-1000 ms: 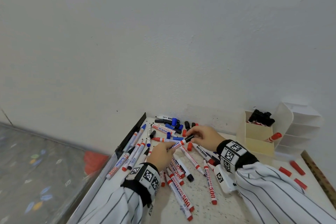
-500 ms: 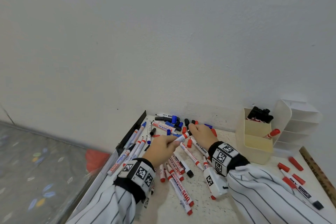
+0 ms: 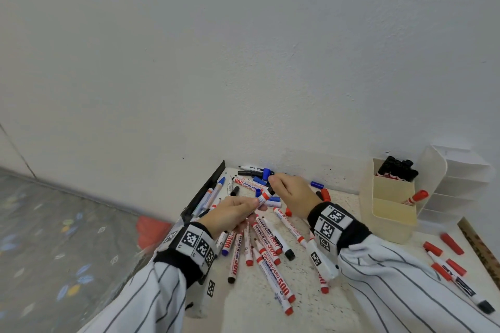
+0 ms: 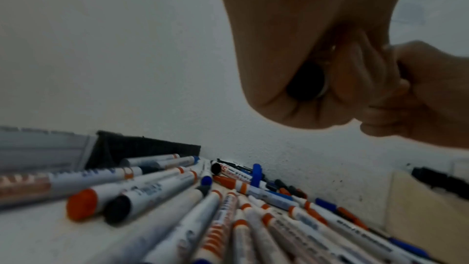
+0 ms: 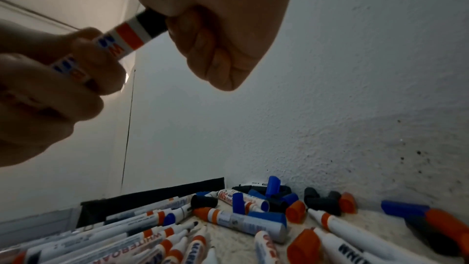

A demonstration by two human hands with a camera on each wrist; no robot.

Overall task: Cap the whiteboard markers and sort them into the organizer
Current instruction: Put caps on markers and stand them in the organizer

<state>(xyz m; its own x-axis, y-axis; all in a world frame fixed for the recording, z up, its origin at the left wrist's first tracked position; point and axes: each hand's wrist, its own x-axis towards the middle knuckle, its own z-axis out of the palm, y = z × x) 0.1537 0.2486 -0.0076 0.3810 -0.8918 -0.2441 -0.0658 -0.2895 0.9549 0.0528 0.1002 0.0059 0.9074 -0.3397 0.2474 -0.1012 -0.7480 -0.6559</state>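
Observation:
My left hand [image 3: 253, 204] grips the barrel of a white marker [image 3: 263, 195] with an orange band, held just above the pile. My right hand [image 3: 272, 184] pinches a black cap [image 5: 152, 23] at that marker's tip. In the right wrist view the cap sits against the barrel [image 5: 121, 41]. The marker's black rear end [image 4: 306, 83] shows inside my left fist. Many loose markers [image 3: 267, 246] and caps [image 5: 269, 190] lie below. The cream organizer [image 3: 389, 224] stands to the right, with black markers [image 3: 397, 167] in its back compartment and a red one [image 3: 415, 196] in front.
A white tiered rack [image 3: 460, 184] stands behind the organizer against the wall. Loose red caps [image 3: 451, 243] and a black-capped marker [image 3: 460, 284] lie at the right, beside a wooden ruler [image 3: 479, 249]. A black rim [image 3: 205, 192] bounds the table's left edge.
Both hands have lifted slightly off the pile with the marker and drawn closer together. The marker's tip end is now inside my right fingers with the black cap.

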